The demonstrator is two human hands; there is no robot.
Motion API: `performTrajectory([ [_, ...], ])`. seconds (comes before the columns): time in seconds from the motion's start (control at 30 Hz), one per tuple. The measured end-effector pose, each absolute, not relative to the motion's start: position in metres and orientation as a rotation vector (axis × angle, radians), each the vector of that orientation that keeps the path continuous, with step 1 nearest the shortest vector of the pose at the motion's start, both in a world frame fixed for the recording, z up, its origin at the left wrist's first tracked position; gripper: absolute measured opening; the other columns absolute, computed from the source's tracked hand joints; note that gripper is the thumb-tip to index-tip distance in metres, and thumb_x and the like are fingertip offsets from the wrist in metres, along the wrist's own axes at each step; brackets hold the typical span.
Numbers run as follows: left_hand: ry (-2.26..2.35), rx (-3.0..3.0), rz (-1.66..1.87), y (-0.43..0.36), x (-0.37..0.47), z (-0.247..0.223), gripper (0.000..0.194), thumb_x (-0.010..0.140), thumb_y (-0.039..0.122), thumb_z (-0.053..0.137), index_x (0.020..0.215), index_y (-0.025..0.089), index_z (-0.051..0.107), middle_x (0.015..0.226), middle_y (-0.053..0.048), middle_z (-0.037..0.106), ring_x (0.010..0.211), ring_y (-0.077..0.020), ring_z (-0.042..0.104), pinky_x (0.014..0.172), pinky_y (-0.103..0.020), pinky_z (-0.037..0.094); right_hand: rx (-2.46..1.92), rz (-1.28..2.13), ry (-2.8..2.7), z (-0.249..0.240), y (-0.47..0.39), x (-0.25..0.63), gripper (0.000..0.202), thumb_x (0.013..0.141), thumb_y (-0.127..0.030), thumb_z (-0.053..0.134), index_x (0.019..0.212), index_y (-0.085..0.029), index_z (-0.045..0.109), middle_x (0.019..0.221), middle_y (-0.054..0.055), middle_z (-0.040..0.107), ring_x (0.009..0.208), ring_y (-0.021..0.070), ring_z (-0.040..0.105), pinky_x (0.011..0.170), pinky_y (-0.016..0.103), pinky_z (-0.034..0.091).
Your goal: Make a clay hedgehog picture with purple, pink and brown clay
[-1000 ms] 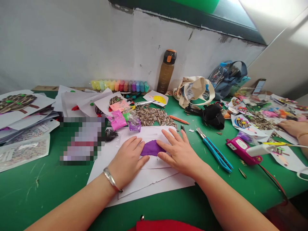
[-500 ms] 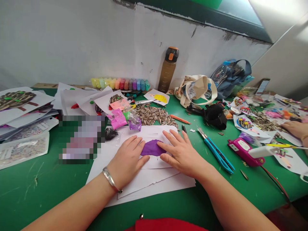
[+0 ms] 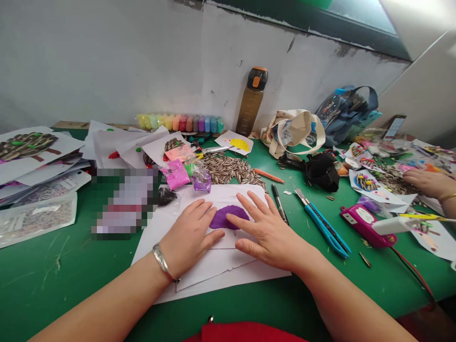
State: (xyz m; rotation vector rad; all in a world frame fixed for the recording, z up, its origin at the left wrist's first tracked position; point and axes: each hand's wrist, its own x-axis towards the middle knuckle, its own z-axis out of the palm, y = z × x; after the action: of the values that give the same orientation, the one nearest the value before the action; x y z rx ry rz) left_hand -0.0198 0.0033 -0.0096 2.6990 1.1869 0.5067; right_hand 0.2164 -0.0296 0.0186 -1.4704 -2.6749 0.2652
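Note:
A flattened oval of purple modelling clay [image 3: 228,219] lies on white paper [image 3: 213,279] in front of me. My left hand [image 3: 192,232] rests flat at its left edge, fingers stretched forward. My right hand [image 3: 265,230] is spread over its right side, the index fingertip on the clay and the other fingers apart. Neither hand grips anything. Just beyond the paper are a purple clay packet [image 3: 202,182], a pink clay packet [image 3: 176,174] and a heap of striped sunflower seeds [image 3: 231,169].
A blue pair of tweezers [image 3: 326,228], a black pen [image 3: 280,203] and a magenta glue-gun-like device [image 3: 366,225] lie to the right. Paper pictures [image 3: 28,147] are stacked at left. A bottle [image 3: 252,102] stands by the wall. Another person's hand [image 3: 431,184] reaches in at far right.
My right index finger has shifted left across the clay, whose outline looks rounder. The black pen shows more beside my right hand. The other person's hand has moved left.

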Motion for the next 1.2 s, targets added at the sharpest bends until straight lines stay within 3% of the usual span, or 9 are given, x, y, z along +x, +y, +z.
performTrajectory([
  [0.23, 1.119, 2.691, 0.416, 0.007, -0.030, -0.006, 0.048, 0.091, 0.043, 0.052, 0.130, 0.014, 0.056, 0.137, -0.015, 0.055, 0.132, -0.0336, 0.043, 0.108, -0.051, 0.041, -1.422, 0.300, -2.725, 0.020, -0.028, 0.219, 0.055, 0.092, -0.066, 0.036, 0.139, -0.040, 0.048, 0.159, 0.006, 0.023, 0.146, 0.0388, 0.013, 0.111, 0.069, 0.006],
  [0.43, 1.117, 2.697, 0.385, 0.008, -0.030, -0.005, 0.050, 0.089, 0.042, 0.055, 0.130, 0.013, 0.055, 0.137, -0.016, 0.055, 0.132, -0.0340, 0.042, 0.108, -0.050, 0.041, -1.449, 0.335, -2.691, 0.018, -0.028, 0.217, 0.059, 0.092, -0.068, 0.034, 0.143, -0.041, 0.042, 0.161, 0.006, 0.014, 0.146, 0.0382, 0.009, 0.112, 0.068, 0.006],
  [1.2, 1.097, 2.595, 0.321, 0.017, -0.040, -0.002, 0.055, 0.084, 0.040, 0.062, 0.134, 0.017, 0.052, 0.142, -0.013, 0.051, 0.134, -0.0318, 0.043, 0.108, -0.048, 0.042, -1.369, 0.334, -2.733, 0.016, -0.032, 0.188, 0.063, 0.091, -0.070, 0.029, 0.143, -0.037, 0.042, 0.161, 0.008, 0.017, 0.146, 0.0391, 0.009, 0.110, 0.070, 0.004],
])
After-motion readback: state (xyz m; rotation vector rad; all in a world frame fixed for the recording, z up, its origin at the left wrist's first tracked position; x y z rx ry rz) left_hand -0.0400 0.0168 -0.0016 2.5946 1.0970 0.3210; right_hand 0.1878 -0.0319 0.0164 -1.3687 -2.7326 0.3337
